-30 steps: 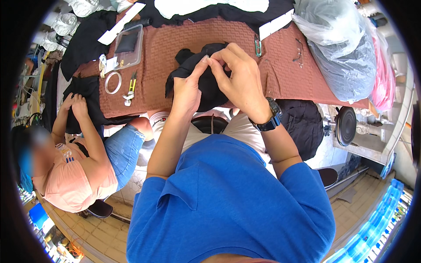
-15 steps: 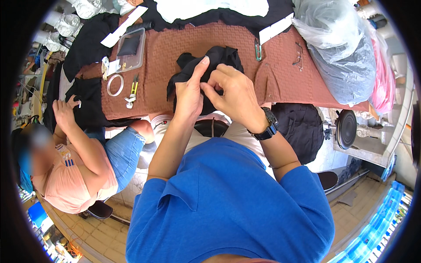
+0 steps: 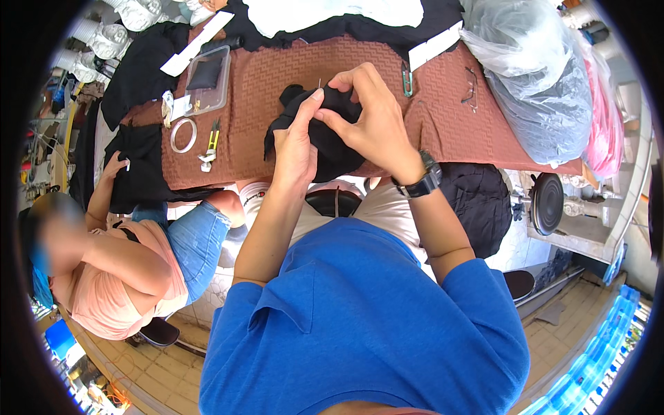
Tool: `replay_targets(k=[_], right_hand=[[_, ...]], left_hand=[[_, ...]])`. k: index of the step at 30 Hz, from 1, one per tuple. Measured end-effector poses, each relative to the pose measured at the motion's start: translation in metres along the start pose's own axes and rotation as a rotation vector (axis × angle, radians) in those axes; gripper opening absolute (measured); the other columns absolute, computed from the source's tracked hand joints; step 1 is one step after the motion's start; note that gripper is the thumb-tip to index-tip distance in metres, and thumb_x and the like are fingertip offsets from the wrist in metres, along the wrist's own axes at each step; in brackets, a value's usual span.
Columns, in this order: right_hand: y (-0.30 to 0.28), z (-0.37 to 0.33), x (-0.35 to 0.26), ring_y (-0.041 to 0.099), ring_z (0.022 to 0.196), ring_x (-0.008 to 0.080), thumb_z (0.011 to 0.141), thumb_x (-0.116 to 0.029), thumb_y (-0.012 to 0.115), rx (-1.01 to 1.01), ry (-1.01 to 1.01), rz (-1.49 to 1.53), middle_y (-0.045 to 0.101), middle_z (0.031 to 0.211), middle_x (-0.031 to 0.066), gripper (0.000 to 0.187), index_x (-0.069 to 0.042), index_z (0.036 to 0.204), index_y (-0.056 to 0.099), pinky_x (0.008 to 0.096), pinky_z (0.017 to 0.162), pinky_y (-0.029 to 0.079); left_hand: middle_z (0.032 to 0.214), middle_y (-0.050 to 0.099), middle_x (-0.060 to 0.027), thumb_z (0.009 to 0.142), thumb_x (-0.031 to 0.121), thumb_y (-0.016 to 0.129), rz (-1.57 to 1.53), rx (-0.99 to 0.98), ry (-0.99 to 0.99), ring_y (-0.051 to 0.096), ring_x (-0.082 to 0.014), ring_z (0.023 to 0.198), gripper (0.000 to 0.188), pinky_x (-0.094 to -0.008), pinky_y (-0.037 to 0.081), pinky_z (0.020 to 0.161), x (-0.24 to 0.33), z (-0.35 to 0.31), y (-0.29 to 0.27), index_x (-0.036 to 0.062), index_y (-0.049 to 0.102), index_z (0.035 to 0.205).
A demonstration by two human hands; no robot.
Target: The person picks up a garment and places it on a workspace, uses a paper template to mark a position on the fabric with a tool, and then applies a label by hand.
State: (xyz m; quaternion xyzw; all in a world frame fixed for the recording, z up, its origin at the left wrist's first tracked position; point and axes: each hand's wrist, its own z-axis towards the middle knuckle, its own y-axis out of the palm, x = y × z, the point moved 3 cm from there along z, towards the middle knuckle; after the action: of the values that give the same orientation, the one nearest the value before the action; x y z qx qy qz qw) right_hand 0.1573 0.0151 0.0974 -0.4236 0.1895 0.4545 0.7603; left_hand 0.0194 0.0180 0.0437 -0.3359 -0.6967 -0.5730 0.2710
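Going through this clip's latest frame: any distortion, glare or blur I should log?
Head view: fisheye bending toward a black rim; head view: bright sheen on the clear plastic bag; head view: the white piece at the top nearly washed out; head view: a blurred patch over the co-worker's head, while the left hand and right hand look fairly sharp.

This appeared to be a small sewing workshop: black cloth [image 3: 335, 146] was being worked by hand, with a thin needle or pin [image 3: 319, 83] showing, at a bench [image 3: 263, 66] under a brown textured cover [image 3: 446, 131]. Green-handled snips [image 3: 407, 79], a yellow-and-black hand tool [image 3: 211, 142] and a clear plastic box [image 3: 220, 98] lay there, more black fabric [image 3: 138, 169] draped the edge, stuffed plastic bags [image 3: 538, 90] stood at the right end, and a co-worker [image 3: 114, 297] sat at the left
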Motion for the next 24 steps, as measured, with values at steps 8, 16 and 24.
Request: replay_targets(k=[8,16,24], right_hand=[[-0.001,0.028,0.030,0.059,0.077,0.0177,0.089,-0.021,0.075,-0.319,0.204,0.238,0.064,0.094,0.0074,0.019,-0.004,0.096,0.074,0.0320,0.067,0.047],[-0.012,0.095,0.059,0.064,0.074,0.0113,0.104,-0.021,0.057,-0.182,0.275,0.636,0.069,0.091,0.0078,0.020,0.000,0.106,0.060,0.0240,0.067,0.053],[-0.046,0.172,0.106,0.063,0.063,0.0129,0.106,-0.024,0.054,-0.037,0.174,0.735,0.065,0.078,0.0046,0.021,-0.005,0.098,0.055,0.0243,0.057,0.050]], left_hand=[[0.098,0.071,-0.0025,0.093,0.013,0.073,0.152,-0.040,0.127,0.063,-0.0094,0.087,0.018,-0.0238,0.049,0.081,0.000,0.002,-0.002,-0.0004,0.075,0.105],[0.088,0.072,-0.0025,0.091,0.010,0.075,0.493,0.039,0.307,0.063,-0.0092,0.080,0.014,-0.0243,0.049,0.076,-0.012,0.003,-0.023,-0.0040,0.075,0.096],[0.082,0.072,-0.0046,0.090,0.009,0.075,0.668,-0.132,0.424,0.064,-0.0122,0.076,0.014,-0.0265,0.050,0.074,-0.023,0.000,-0.041,-0.0050,0.073,0.092]])
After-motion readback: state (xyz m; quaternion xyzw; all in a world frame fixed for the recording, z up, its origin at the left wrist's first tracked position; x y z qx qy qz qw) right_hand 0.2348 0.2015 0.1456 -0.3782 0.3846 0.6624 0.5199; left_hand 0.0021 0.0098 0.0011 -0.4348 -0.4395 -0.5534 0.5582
